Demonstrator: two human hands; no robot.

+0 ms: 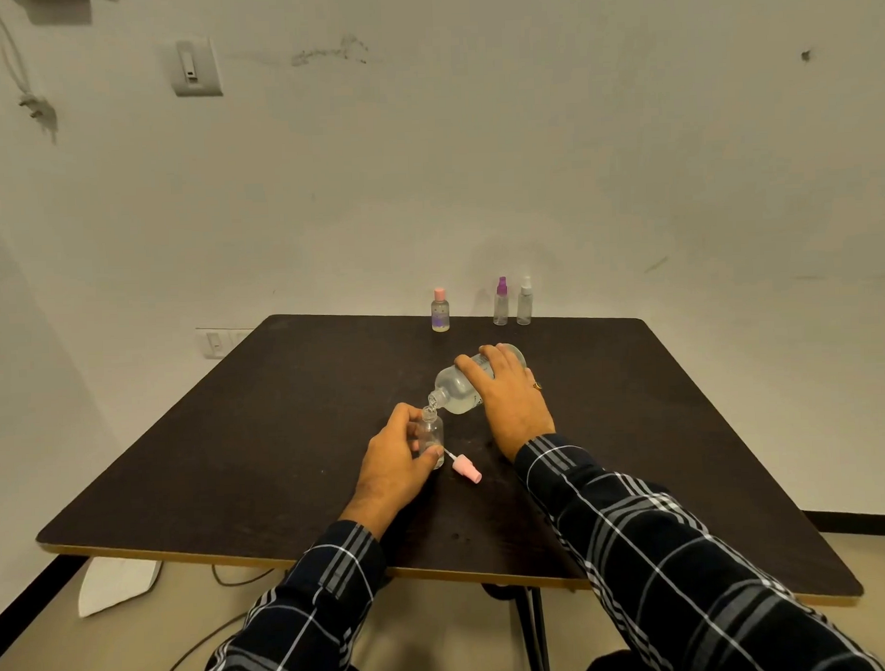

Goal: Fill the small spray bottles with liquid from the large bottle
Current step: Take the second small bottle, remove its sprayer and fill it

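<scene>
My right hand grips the large clear bottle, tipped down to the left so its mouth touches the open neck of a small clear spray bottle. That small bottle stands upright on the dark table, held by my left hand around its side. Its pink spray cap with a white tube lies on the table just right of it. At the far edge stand a purple-capped spray bottle and a white-capped spray bottle, both upright.
A small bottle with a pink lid and a purple label stands at the far edge, left of the two spray bottles. The wall rises right behind the table. Cables and a white object lie on the floor at the left.
</scene>
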